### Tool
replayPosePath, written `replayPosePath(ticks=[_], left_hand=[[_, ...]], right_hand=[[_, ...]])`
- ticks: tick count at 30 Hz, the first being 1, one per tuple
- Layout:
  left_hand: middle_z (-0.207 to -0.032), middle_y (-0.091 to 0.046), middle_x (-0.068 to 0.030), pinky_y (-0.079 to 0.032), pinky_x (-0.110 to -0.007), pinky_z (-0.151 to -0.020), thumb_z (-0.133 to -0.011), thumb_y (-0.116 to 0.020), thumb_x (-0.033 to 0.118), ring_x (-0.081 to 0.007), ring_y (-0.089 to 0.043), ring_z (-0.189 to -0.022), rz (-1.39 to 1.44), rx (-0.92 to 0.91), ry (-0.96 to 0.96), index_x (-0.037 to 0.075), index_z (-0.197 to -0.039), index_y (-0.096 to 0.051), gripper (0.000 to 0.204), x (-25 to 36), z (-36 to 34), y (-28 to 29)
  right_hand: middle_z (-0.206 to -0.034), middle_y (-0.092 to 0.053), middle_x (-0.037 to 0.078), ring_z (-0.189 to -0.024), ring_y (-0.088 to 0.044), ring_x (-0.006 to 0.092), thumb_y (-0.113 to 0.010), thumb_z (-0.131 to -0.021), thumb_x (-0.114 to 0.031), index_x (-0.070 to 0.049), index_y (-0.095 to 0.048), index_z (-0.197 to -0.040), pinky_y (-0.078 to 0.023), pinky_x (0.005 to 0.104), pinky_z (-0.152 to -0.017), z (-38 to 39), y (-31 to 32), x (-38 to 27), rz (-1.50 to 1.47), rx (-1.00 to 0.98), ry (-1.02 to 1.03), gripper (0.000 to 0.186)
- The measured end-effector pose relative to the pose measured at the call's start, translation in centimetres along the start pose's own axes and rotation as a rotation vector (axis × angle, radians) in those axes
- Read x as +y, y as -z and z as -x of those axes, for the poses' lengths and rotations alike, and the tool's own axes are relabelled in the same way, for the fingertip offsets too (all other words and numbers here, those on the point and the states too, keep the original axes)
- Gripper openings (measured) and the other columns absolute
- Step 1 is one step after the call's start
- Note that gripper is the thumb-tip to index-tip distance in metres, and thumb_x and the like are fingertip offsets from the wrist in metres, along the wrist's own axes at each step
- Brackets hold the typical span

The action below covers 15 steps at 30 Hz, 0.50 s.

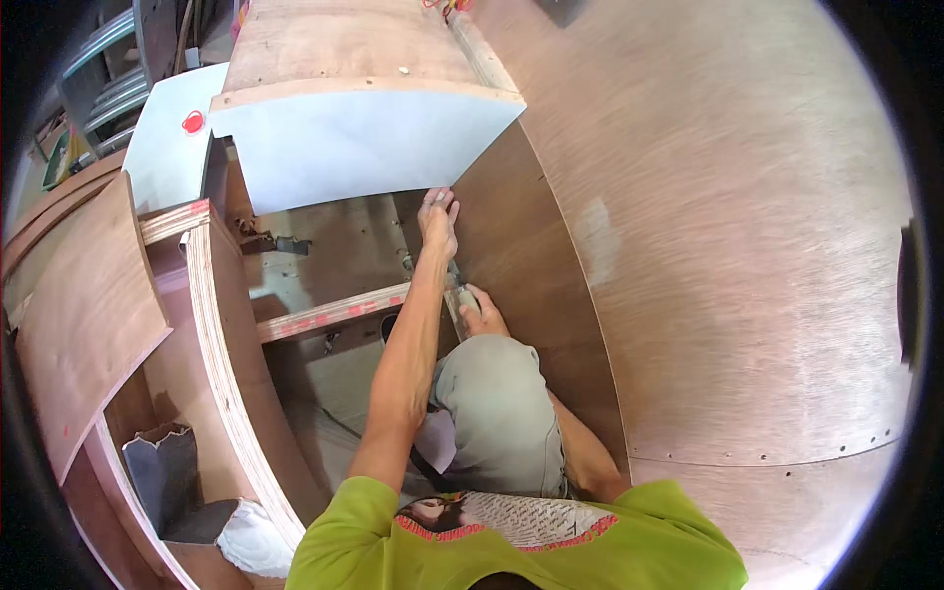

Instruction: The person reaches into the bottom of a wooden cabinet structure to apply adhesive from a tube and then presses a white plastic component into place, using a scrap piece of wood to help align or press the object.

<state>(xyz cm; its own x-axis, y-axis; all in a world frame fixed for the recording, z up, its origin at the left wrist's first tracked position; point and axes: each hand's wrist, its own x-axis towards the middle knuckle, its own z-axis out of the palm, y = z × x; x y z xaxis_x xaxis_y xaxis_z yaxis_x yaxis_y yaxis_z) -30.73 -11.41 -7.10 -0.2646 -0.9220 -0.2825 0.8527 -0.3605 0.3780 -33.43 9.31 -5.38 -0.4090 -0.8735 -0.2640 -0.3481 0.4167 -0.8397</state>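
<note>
My left hand (439, 218) is stretched forward to the lower right corner of a white-faced panel (364, 147). Its fingers are curled at the panel's bottom edge, and what they grip, if anything, is too small to tell. Lower down, beside my bent knee, my right hand (487, 315) is closed around a hand tool with a pale handle (469, 298). The tool's narrow metal end points up toward my left wrist; its exact kind is not clear. Both hands are close to a brown plywood side wall (521, 256).
A plywood crossbar (334, 317) with red marks spans the cavity on my left. Scraps (293, 245) lie on the cavity floor. A large curved plywood sheet (747, 246) rises on my right. Farther left stand an upright plywood frame (221, 354) and a ladder (113, 93).
</note>
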Motion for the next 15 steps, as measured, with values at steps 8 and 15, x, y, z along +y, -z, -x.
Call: replayPosePath(ticks=[8, 15], left_hand=[[-0.105, -0.059, -0.0061, -0.049, -0.025, -0.078, -0.089, -0.055, 0.009, -0.0115, -0.056, -0.09, -0.11, 0.036, -0.007, 0.002, -0.113, -0.055, 0.024, -0.9, 0.2, 1.4], [-0.077, -0.06, -0.0007, -0.045, -0.023, -0.061, -0.087, -0.062, 0.013, -0.0069, -0.053, -0.067, -0.342, 0.109, -0.233, 0.003, -0.091, -0.061, 0.012, -1.5, -2.3, 1.3]], right_hand=[[-0.072, -0.05, -0.001, -0.058, -0.042, 0.0064, -0.054, -0.091, -0.02, -0.008, -0.038, -0.139, -0.037, 0.0231, -0.05, 0.2, 0.3, 0.2, -0.008, -0.063, -0.018, 0.051], [-0.098, -0.059, 0.016, -0.082, -0.056, 0.0214, -0.052, -0.092, -0.022, -0.004, -0.04, -0.136, -0.045, 0.0322, -0.074, 0.2, 0.3, -0.8, 0.035, -0.093, -0.025, 0.049]])
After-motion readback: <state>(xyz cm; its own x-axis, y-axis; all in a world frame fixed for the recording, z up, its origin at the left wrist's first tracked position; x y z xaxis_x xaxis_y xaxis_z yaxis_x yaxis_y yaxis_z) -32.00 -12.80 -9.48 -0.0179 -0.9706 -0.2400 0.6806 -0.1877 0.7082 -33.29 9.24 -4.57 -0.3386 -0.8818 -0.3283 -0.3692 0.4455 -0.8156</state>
